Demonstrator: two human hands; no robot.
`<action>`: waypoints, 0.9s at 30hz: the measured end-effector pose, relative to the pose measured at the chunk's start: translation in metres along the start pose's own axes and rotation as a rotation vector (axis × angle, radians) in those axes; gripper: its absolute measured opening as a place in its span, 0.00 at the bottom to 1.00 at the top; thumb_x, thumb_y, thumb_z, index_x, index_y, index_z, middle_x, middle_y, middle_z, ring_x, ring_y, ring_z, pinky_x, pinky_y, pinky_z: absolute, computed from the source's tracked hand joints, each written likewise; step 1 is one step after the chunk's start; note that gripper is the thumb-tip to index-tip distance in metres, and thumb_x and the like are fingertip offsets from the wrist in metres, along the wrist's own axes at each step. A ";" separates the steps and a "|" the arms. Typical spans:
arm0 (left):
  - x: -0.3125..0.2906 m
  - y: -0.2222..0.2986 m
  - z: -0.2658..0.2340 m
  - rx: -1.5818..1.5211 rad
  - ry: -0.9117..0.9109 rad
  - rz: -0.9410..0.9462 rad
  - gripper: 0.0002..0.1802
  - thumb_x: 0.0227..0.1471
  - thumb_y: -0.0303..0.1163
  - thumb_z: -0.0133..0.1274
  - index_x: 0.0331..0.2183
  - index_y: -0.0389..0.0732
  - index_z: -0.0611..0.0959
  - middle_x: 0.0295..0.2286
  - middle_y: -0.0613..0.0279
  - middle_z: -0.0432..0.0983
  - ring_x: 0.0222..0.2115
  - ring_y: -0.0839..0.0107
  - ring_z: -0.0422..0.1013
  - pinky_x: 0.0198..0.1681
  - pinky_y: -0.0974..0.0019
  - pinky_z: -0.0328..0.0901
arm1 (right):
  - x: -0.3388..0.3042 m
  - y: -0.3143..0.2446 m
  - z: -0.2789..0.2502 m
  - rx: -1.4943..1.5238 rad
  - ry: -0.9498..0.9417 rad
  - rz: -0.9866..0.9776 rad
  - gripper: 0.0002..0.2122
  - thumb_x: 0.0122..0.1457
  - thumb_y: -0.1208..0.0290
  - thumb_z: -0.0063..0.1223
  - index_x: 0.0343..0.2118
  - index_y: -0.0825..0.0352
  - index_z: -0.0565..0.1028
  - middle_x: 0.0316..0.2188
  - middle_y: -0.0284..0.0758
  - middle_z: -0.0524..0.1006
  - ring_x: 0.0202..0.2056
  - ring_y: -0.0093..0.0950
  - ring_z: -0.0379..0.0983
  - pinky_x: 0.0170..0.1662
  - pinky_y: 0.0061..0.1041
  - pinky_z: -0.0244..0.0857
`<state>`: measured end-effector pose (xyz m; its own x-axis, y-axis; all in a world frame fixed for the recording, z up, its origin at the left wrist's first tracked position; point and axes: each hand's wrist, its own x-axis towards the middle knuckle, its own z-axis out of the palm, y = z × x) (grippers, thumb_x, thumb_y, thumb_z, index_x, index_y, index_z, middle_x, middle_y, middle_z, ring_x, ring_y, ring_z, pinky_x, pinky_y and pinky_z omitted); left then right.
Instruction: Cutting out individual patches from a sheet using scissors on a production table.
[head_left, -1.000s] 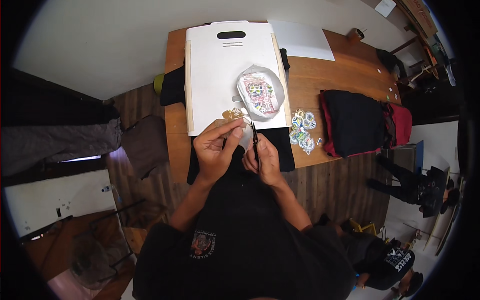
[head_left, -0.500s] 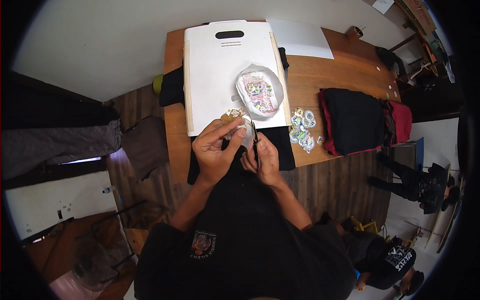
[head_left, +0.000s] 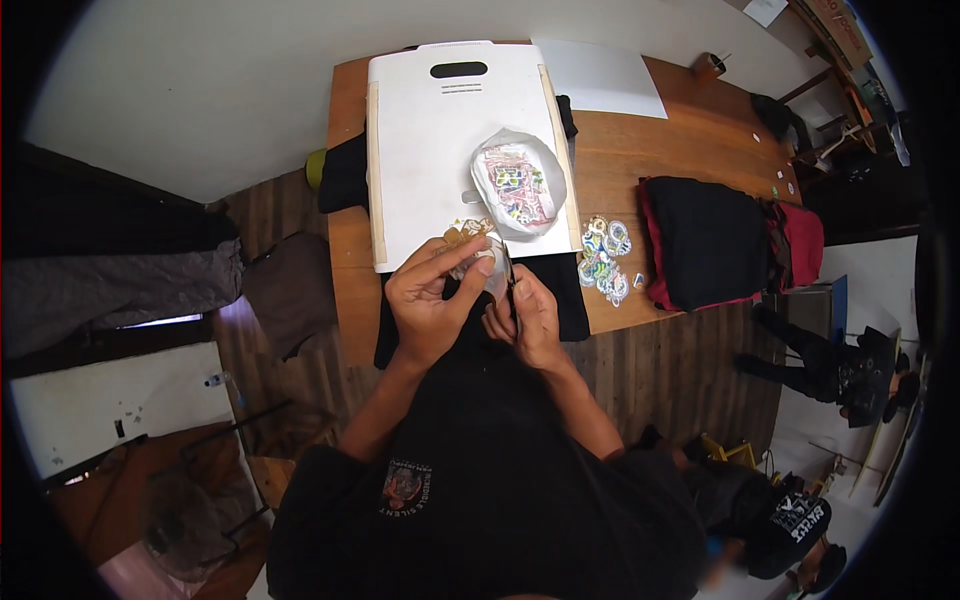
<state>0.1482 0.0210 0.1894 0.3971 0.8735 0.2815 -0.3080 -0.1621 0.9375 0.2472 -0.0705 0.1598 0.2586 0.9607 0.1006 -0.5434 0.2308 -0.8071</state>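
Note:
Pinched between the thumb and fingers of my left hand (head_left: 430,305) is a printed sticker sheet (head_left: 466,236) with gold and white designs. My right hand (head_left: 535,322) is closed around a pair of dark scissors (head_left: 511,272). Their blades point away from me along the sheet's right edge; where they meet it is too small to make out. Beyond both hands a round white bag (head_left: 556,180) lies on a white board (head_left: 420,160), holding colourful printed scraps. To the right is a group of round cut-out stickers (head_left: 605,262).
The board rests on dark cloth on a wooden table (head_left: 700,140). Folded black and red garments (head_left: 710,240) are stacked at the right. A white sheet (head_left: 600,78) and a brown cup (head_left: 709,67) lie farther back. Two people (head_left: 860,375) are off to the right.
My hands, the sticker sheet and the scissors stay almost in place. At the lower right, a person's hand has moved and is blurred.

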 end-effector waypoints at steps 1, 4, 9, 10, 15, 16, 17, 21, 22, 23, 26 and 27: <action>0.000 0.000 0.000 -0.002 -0.002 -0.001 0.15 0.47 0.13 0.58 0.41 0.27 0.82 0.36 0.54 0.77 0.36 0.74 0.74 0.39 0.75 0.69 | 0.000 0.000 0.000 0.000 -0.001 0.000 0.18 0.70 0.57 0.33 0.41 0.71 0.67 0.12 0.24 0.55 0.11 0.14 0.48 0.17 0.16 0.46; 0.000 0.001 0.001 -0.008 -0.009 -0.006 0.15 0.47 0.13 0.58 0.41 0.27 0.82 0.36 0.54 0.77 0.36 0.74 0.74 0.39 0.76 0.69 | 0.000 -0.002 0.000 -0.003 0.006 0.009 0.18 0.70 0.57 0.34 0.41 0.70 0.67 0.12 0.24 0.54 0.11 0.14 0.48 0.17 0.17 0.46; -0.001 0.000 0.000 -0.023 -0.028 -0.001 0.14 0.47 0.13 0.59 0.40 0.27 0.82 0.36 0.54 0.77 0.36 0.73 0.74 0.39 0.75 0.69 | -0.001 0.000 -0.001 0.010 0.019 0.012 0.17 0.70 0.58 0.34 0.42 0.70 0.67 0.12 0.24 0.54 0.11 0.14 0.47 0.17 0.17 0.46; -0.001 0.000 0.000 -0.030 -0.027 -0.010 0.14 0.47 0.13 0.59 0.39 0.27 0.83 0.36 0.54 0.77 0.37 0.73 0.75 0.39 0.75 0.69 | -0.001 0.000 -0.001 0.009 0.015 0.008 0.17 0.70 0.58 0.33 0.42 0.70 0.67 0.12 0.24 0.54 0.11 0.14 0.47 0.17 0.17 0.46; 0.000 0.002 0.000 -0.029 -0.031 -0.033 0.12 0.48 0.14 0.58 0.38 0.27 0.83 0.35 0.54 0.77 0.36 0.73 0.75 0.39 0.75 0.69 | -0.001 0.001 -0.001 0.009 0.017 0.001 0.18 0.70 0.57 0.33 0.43 0.70 0.67 0.12 0.24 0.54 0.11 0.14 0.47 0.17 0.17 0.46; 0.000 0.002 0.000 -0.028 -0.031 -0.026 0.11 0.48 0.14 0.58 0.38 0.27 0.83 0.34 0.54 0.78 0.36 0.73 0.75 0.39 0.76 0.69 | -0.001 0.001 -0.001 0.002 0.019 -0.001 0.18 0.70 0.57 0.32 0.43 0.69 0.67 0.11 0.24 0.54 0.11 0.15 0.47 0.17 0.17 0.46; 0.000 0.002 0.001 -0.028 -0.031 -0.026 0.11 0.48 0.14 0.58 0.38 0.27 0.83 0.34 0.54 0.78 0.36 0.73 0.75 0.39 0.76 0.69 | -0.001 0.002 -0.001 0.002 0.019 -0.001 0.18 0.70 0.57 0.32 0.43 0.69 0.67 0.11 0.24 0.54 0.11 0.15 0.47 0.17 0.17 0.46; -0.002 0.002 0.002 -0.037 -0.031 -0.020 0.10 0.48 0.14 0.58 0.37 0.27 0.83 0.32 0.55 0.78 0.34 0.75 0.75 0.37 0.76 0.69 | 0.000 0.002 0.000 -0.002 0.015 -0.027 0.18 0.70 0.57 0.31 0.44 0.69 0.66 0.11 0.24 0.54 0.11 0.15 0.47 0.17 0.17 0.46; -0.002 0.002 0.002 -0.038 -0.032 -0.024 0.10 0.48 0.14 0.58 0.36 0.27 0.83 0.32 0.55 0.78 0.33 0.75 0.75 0.36 0.77 0.69 | 0.000 0.001 0.001 0.002 0.034 -0.020 0.18 0.70 0.57 0.31 0.44 0.69 0.66 0.11 0.24 0.54 0.11 0.15 0.47 0.17 0.17 0.46; -0.002 0.003 0.003 -0.038 -0.032 -0.024 0.10 0.48 0.14 0.58 0.36 0.27 0.83 0.32 0.55 0.78 0.33 0.75 0.75 0.36 0.77 0.69 | 0.000 0.003 0.001 0.002 0.034 -0.020 0.18 0.70 0.57 0.31 0.44 0.69 0.66 0.11 0.24 0.54 0.11 0.15 0.47 0.17 0.17 0.46; -0.001 0.004 0.003 -0.018 -0.045 -0.029 0.10 0.48 0.14 0.59 0.36 0.27 0.84 0.31 0.56 0.78 0.32 0.76 0.75 0.35 0.77 0.69 | -0.001 0.007 -0.002 -0.010 0.037 -0.037 0.18 0.70 0.57 0.31 0.44 0.69 0.66 0.11 0.24 0.54 0.11 0.15 0.48 0.17 0.17 0.46; -0.002 0.003 0.003 -0.010 -0.045 -0.026 0.10 0.47 0.14 0.59 0.36 0.27 0.84 0.31 0.57 0.78 0.31 0.76 0.75 0.34 0.77 0.69 | -0.001 0.008 -0.003 -0.012 0.021 -0.058 0.18 0.70 0.57 0.31 0.44 0.70 0.65 0.11 0.24 0.54 0.11 0.15 0.48 0.17 0.17 0.46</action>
<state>0.1490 0.0176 0.1924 0.4437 0.8556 0.2667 -0.3060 -0.1351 0.9424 0.2449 -0.0701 0.1513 0.3061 0.9423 0.1356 -0.5175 0.2842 -0.8071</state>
